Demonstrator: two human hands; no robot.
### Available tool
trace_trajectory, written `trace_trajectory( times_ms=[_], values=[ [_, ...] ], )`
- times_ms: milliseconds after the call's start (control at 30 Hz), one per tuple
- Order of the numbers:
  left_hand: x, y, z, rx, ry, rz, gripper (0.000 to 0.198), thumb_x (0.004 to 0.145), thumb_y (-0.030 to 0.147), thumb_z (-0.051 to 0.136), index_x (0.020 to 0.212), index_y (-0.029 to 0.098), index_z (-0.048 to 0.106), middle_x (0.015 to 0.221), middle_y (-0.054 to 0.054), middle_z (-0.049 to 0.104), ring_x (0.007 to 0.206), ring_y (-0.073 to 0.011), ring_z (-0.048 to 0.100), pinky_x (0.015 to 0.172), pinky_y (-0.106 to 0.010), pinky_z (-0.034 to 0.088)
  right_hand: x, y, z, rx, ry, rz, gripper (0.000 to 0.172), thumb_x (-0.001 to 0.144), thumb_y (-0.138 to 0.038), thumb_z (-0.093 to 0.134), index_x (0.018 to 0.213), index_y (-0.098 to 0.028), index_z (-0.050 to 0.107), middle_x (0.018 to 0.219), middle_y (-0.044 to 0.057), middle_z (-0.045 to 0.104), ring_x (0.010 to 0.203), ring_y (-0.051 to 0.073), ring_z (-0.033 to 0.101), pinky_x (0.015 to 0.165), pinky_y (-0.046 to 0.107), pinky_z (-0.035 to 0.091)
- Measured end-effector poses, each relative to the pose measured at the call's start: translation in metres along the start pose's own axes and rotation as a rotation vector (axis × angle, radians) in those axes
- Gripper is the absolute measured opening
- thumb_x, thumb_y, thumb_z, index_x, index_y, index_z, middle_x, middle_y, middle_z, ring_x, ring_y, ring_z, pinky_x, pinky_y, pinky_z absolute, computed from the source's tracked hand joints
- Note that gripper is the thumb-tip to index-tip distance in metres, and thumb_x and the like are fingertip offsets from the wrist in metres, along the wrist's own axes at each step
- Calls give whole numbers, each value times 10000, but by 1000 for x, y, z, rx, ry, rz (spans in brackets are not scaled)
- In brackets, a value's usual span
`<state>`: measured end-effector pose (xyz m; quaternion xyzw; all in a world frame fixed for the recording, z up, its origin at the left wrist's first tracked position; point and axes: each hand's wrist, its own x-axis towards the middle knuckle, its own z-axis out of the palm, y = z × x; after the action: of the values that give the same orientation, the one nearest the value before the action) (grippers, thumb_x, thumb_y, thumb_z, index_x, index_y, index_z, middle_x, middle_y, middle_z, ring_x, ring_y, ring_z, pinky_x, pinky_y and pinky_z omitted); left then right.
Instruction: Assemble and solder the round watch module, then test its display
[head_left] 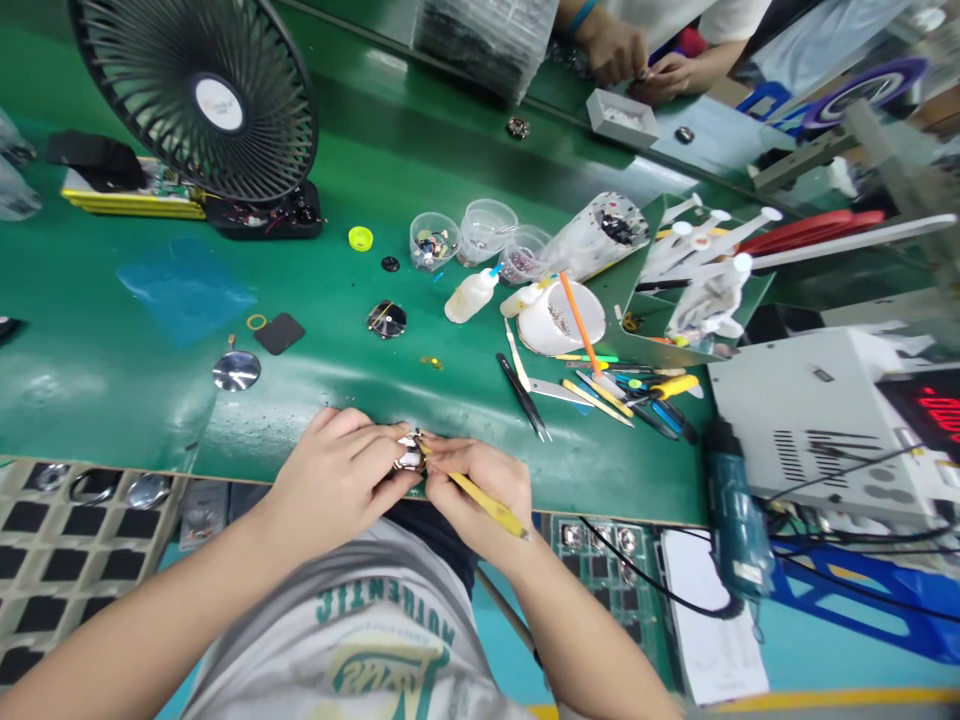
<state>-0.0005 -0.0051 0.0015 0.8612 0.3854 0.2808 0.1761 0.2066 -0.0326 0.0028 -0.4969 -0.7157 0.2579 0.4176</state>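
Note:
At the near edge of the green bench (375, 170), my left hand (337, 478) is curled round a small silvery metal part (409, 458), pinching it between thumb and fingers. Right beside it, my right hand (480, 492) grips a thin yellow stick tool (487, 505). The tool's tip rests on the part, and its handle slants down to the right past my wrist. Both hands touch each other over the bench edge, above my lap.
A black fan (202, 90) stands far left. Clear cups (433, 240), squeeze bottles (472, 295), a white bowl (559, 320) and loose hand tools (615, 385) lie mid-bench. A white machine (810, 420) is at right; compartment trays (52, 540) are below. Another person's hands (637, 60) work opposite.

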Motion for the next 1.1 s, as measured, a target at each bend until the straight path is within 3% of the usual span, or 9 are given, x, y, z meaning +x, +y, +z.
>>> trace_trajectory(
  times_ms=[1100],
  values=[
    [-2,-2,1,13,-14,21,112,987,285,668,931,189,657,1121,-34,807,892,-250,618,766,-427,436,1,0,2,-7,40,-41,230,869,-53,662,883,-283,666,843,-18,806,884,202,822,792,287,687]
  ],
)
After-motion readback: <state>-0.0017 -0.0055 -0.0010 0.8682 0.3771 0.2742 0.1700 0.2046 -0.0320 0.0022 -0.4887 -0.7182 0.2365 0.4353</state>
